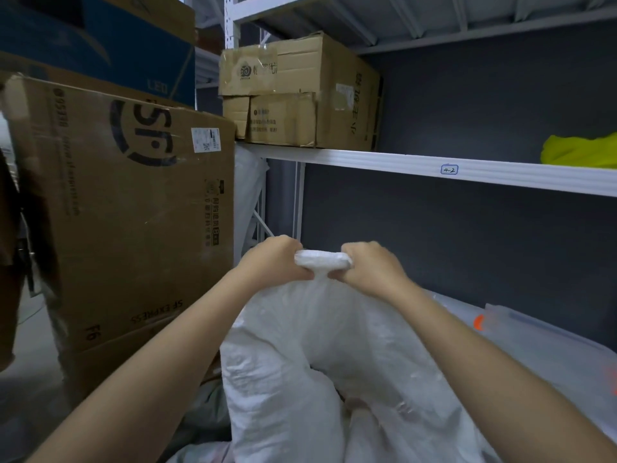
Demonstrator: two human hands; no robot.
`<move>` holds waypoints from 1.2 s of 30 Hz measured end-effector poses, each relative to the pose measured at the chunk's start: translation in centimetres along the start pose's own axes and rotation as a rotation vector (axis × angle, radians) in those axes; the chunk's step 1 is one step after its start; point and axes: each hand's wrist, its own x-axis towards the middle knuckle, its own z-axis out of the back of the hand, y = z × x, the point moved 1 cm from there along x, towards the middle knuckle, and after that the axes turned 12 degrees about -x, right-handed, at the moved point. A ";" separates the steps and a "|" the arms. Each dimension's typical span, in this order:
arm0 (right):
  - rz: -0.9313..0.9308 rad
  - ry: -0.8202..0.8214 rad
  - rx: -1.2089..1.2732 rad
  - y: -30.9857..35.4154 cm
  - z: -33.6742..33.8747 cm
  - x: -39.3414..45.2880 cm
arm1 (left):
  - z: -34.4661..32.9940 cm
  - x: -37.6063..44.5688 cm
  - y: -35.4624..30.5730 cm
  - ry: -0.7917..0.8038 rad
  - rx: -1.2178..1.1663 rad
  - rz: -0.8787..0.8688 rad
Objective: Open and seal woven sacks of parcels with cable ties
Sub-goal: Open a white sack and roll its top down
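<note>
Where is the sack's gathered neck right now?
Centre of the head view, the neck is gripped between the left hand and right hand, below the white shelf.

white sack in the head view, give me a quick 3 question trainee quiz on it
1. True or false: both hands grip the gathered neck of the white woven sack.
2. Which label is on the shelf edge? A) 4-2 B) 7-5 C) 1-9
3. Fill in: the big SF Express box stands to the ____ of the sack.

Key:
1. True: the left hand and right hand both hold the bunched top.
2. A
3. left
</note>
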 end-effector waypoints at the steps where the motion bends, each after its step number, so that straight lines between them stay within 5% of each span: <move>1: -0.003 0.157 0.108 -0.4 1.3 0.5 | 0.3 -0.2 -0.2 -0.033 0.150 -0.024; 4: -0.014 0.504 0.325 -0.8 3.3 1.8 | -0.2 -0.5 -1.0 -0.207 0.378 -0.084; 6: -0.030 0.589 0.351 -0.6 3.7 2.1 | -1.5 -0.7 -1.7 -0.276 0.386 -0.112; 9: -0.020 0.440 0.217 -0.3 3.4 2.0 | -2.2 -0.8 -1.9 -0.122 0.197 0.008; 12: -0.050 0.085 -0.158 0.5 2.2 0.9 | 0.1 -0.6 -1.5 0.224 -0.254 0.261; 14: -0.074 -0.039 -0.200 0.9 1.2 0.5 | 1.6 -0.8 -1.3 0.335 -0.239 0.351; 18: -0.086 0.339 0.366 0.6 1.9 0.9 | -0.6 -0.9 -1.9 -0.001 0.235 0.095; 20: -0.014 0.519 0.453 0.5 2.7 1.1 | -2.7 -1.2 -2.5 -0.091 0.301 -0.031; 23: 0.047 0.341 0.171 0.3 2.4 1.1 | -2.0 -0.8 -1.8 -0.048 0.099 0.036; 26: -0.050 0.066 -0.082 0.3 0.9 0.1 | 1.0 -0.3 0.0 0.256 -0.312 0.301; 28: -0.108 0.150 0.130 0.0 -0.4 0.0 | 1.8 -0.4 0.3 0.317 -0.176 0.339; 31: -0.096 0.489 0.595 0.3 0.2 0.0 | -0.3 -0.8 -1.1 0.065 0.285 0.095; 34: 0.049 0.605 0.631 0.7 1.1 0.1 | -3.0 -1.1 -2.5 -0.012 0.404 -0.129; 36: 0.049 0.497 0.401 0.7 0.9 0.3 | -2.7 -0.5 -1.9 0.020 0.318 -0.073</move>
